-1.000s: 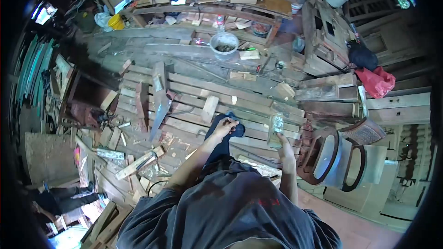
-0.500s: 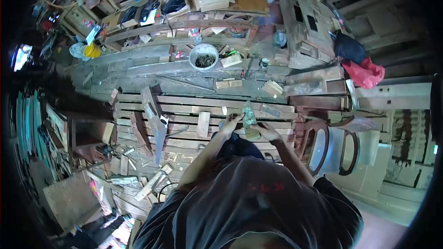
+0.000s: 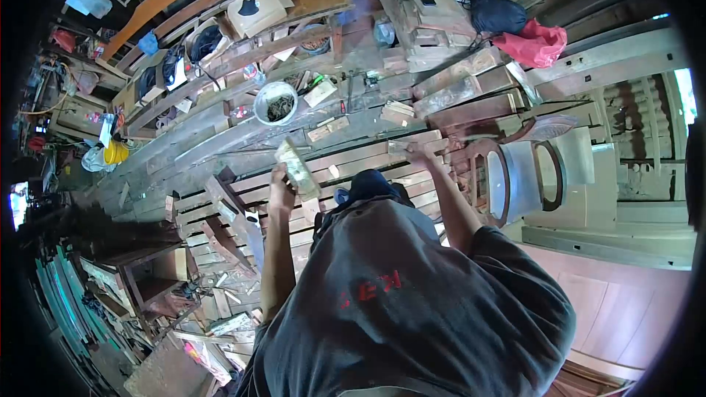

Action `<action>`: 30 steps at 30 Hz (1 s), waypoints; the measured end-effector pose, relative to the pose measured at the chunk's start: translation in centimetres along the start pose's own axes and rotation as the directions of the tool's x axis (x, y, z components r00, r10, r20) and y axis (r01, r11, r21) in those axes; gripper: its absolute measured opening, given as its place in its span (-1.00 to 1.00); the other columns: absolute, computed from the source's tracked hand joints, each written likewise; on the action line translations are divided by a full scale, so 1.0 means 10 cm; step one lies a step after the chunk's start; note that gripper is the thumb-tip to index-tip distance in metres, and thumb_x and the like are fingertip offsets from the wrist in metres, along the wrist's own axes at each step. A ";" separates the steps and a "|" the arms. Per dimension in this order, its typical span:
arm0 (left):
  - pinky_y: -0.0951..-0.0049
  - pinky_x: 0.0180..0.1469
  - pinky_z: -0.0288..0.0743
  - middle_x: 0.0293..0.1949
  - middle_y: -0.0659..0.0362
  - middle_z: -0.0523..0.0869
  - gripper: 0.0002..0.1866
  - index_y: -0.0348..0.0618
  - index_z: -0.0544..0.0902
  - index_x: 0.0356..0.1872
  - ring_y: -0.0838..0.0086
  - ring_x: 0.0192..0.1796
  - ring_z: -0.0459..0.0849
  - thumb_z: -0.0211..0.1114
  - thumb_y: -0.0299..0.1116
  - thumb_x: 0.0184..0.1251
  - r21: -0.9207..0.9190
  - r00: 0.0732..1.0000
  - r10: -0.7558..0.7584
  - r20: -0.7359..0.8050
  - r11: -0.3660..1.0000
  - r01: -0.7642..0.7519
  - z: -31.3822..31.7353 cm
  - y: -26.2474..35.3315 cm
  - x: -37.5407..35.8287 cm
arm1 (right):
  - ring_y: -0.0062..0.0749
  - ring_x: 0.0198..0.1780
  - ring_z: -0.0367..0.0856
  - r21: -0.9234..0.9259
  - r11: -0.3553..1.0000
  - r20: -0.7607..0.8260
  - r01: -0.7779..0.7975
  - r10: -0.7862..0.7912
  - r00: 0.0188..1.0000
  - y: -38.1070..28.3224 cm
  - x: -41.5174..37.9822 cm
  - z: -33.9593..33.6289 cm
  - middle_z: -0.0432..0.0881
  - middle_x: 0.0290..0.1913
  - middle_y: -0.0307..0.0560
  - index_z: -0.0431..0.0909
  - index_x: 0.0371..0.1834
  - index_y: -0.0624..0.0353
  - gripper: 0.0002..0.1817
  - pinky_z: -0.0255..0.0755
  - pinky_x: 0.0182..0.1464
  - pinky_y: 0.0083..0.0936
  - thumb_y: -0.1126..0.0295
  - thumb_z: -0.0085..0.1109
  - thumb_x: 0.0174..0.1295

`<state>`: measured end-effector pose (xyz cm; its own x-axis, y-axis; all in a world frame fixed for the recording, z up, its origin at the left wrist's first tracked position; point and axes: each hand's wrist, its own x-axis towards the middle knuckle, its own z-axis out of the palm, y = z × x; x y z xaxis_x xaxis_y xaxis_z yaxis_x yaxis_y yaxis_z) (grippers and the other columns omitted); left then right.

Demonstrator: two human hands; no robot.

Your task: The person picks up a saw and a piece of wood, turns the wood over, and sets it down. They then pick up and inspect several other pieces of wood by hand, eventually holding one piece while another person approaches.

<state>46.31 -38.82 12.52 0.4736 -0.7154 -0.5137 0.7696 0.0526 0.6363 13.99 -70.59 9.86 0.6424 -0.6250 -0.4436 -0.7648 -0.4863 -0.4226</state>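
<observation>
My left hand point(image 3: 280, 190) is closed round the lower left side of a pale, greenish wooden block point(image 3: 298, 169), which it holds up tilted above the slatted bench. Farther right, my right hand point(image 3: 421, 156) reaches over the far right end of the slats point(image 3: 360, 169). Its fingers are at a small flat wood piece point(image 3: 398, 147) lying there; whether they grip it is too small to tell. A hand saw point(image 3: 251, 232) rests on the left of the slats, beside dark wooden pieces point(image 3: 225, 244).
Beyond the bench stands a white bucket point(image 3: 276, 103) with dark contents. Wood scraps point(image 3: 328, 129) lie near it. A chair frame point(image 3: 488, 176) is at the right, with a red bag point(image 3: 535, 43) behind. An open wooden cabinet point(image 3: 158, 277) stands at the left.
The view has turned and shifted. My hands, earlier both at the block, are now apart: the left has carried it leftward, and the right has let go and moved right to the small wood piece.
</observation>
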 end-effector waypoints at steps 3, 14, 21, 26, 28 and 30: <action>0.33 -0.05 0.53 -0.19 0.21 0.64 -0.64 -0.06 0.50 0.04 0.41 -0.14 0.63 0.11 -0.04 0.43 -0.220 0.987 -0.080 -0.140 0.974 0.048 -0.01 0.10 -0.21 | -0.11 -0.35 0.63 0.182 0.906 0.254 -0.383 0.333 0.908 0.43 -0.16 0.20 0.61 -0.36 0.10 0.57 -0.23 0.19 -0.55 0.48 -0.32 -0.15 -0.03 0.04 0.24; 0.29 -0.32 0.61 -0.24 0.13 0.61 -0.61 -0.12 0.48 0.08 0.30 -0.32 0.65 -0.11 -0.12 0.42 -0.402 0.971 0.075 -0.226 0.901 -0.163 -0.18 -0.19 -0.68 | -0.21 -0.40 0.67 0.392 0.631 0.583 -0.669 0.393 0.712 0.90 -0.53 1.03 0.65 -0.31 0.02 0.57 -0.14 0.16 -0.63 0.60 -0.41 -0.20 0.07 -0.05 0.37; 0.30 -0.37 0.59 -0.32 0.12 0.62 -0.59 -0.16 0.51 0.00 0.26 -0.40 0.64 -0.13 -0.11 0.39 -0.525 0.952 0.144 -0.268 0.807 -0.270 -0.15 -0.28 -0.78 | -0.18 -0.24 0.65 0.365 0.755 0.645 -0.544 0.216 0.733 0.78 0.41 0.73 0.64 -0.18 -0.01 0.50 -0.05 0.14 -0.49 0.52 -0.17 -0.16 -0.08 -0.12 0.28; 0.30 -0.37 0.57 -0.31 0.13 0.64 -0.54 -0.21 0.52 0.04 0.32 -0.42 0.61 -0.17 -0.10 0.38 -0.530 0.915 0.158 -0.372 0.773 -0.349 0.00 -0.37 -0.98 | -0.16 -0.25 0.67 0.515 0.734 0.619 -0.442 0.038 0.785 0.65 1.11 0.28 0.66 -0.20 0.06 0.52 -0.08 0.26 -0.46 0.57 -0.29 -0.26 -0.02 -0.29 0.42; 0.27 -0.36 0.61 -0.31 0.13 0.65 -0.52 -0.19 0.52 0.03 0.31 -0.42 0.63 -0.16 -0.05 0.39 -0.545 0.891 0.103 -0.441 0.758 -0.357 0.13 -0.37 -1.10 | -0.26 -0.33 0.63 0.355 0.929 0.245 0.108 -0.204 0.948 0.53 1.21 0.23 0.63 -0.25 -0.04 0.53 -0.08 0.21 -0.55 0.52 -0.37 -0.39 0.01 -0.09 0.37; 0.21 -0.33 0.64 -0.25 0.11 0.67 -0.46 -0.16 0.54 0.06 0.30 -0.34 0.68 -0.10 0.07 0.38 -0.552 0.926 0.231 -0.300 0.749 -0.366 -0.45 -0.91 -0.87 | -0.39 -0.43 0.59 0.489 0.867 0.314 -0.092 -0.077 0.946 0.30 1.29 0.24 0.61 -0.35 -0.13 0.56 -0.17 0.17 -0.63 0.47 -0.46 -0.46 0.07 -0.03 0.35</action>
<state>37.12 -29.91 8.64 0.7448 -0.4412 -0.5007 0.6395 0.6862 0.3467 20.12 -78.64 0.95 0.6817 -0.3622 -0.6357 -0.6989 -0.0656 -0.7122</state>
